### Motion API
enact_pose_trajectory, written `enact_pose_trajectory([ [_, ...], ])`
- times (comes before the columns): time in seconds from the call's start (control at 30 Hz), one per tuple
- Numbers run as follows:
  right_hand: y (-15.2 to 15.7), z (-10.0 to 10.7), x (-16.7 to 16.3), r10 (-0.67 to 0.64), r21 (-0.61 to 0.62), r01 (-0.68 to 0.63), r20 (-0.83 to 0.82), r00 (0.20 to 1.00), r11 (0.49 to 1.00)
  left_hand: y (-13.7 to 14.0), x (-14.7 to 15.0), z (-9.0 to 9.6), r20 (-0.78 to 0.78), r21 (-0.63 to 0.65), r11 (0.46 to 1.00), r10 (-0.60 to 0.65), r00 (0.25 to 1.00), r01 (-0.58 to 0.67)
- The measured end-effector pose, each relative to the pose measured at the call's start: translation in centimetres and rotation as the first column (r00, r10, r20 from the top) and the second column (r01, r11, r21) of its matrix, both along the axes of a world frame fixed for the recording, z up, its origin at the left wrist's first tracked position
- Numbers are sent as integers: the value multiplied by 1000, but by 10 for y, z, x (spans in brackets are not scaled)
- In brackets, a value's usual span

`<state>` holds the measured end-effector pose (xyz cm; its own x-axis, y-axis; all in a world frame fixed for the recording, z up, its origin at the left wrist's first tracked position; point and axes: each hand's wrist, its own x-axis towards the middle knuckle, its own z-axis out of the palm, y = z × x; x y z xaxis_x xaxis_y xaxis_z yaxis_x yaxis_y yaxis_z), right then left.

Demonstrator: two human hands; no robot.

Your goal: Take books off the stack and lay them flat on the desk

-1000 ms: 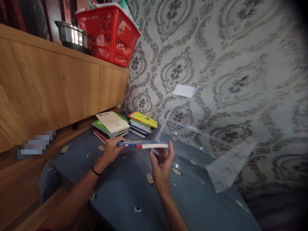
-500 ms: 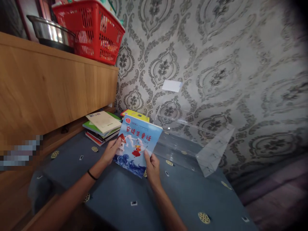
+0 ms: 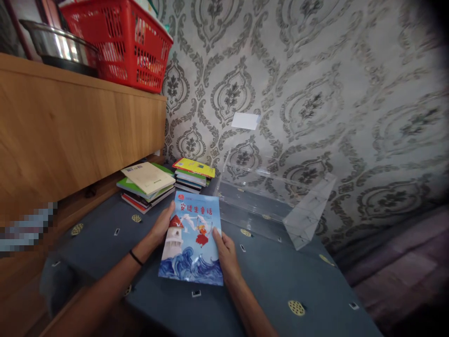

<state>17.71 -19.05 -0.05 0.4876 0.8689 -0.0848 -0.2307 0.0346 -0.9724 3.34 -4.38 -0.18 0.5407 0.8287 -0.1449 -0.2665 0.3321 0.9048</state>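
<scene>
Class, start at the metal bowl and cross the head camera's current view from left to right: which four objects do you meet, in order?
Metal bowl → cream-topped book stack → blue book → clear stand.

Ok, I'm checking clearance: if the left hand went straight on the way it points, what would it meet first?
The left hand, holding the blue book, would probably meet the yellow-topped book stack first; depth is unclear, so it might pass above.

I count two hands, one blue book, two book piles, one clear rack, plus one red basket and one metal bowl lol.
</scene>
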Motion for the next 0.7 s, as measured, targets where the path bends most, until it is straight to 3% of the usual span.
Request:
enact_pose_trajectory([
  [0.17,-16,-12,5,52,-78,-44,104,993,996,4,7,-15,63,-43,996,86,994,-83],
  [0.4,-27,-18,19,79,-165,-20,362,929,986,12,10,-38,-31,134,990,43,999,-39],
  [0.47,-30,-20,24,87,-219,39,538,838,975,16,8,-41,-92,209,978,44,995,-24],
  [0.57,-34,-24,29,106,-270,215,818,565,939,23,4,-45,-267,400,915,172,948,-53],
  [0.63,-35,-25,29,105,-225,282,918,383,933,27,1,-47,-365,571,820,283,887,-26],
  [0.7,-34,-24,25,75,-148,245,956,284,958,30,-1,-49,-406,719,694,375,833,38],
])
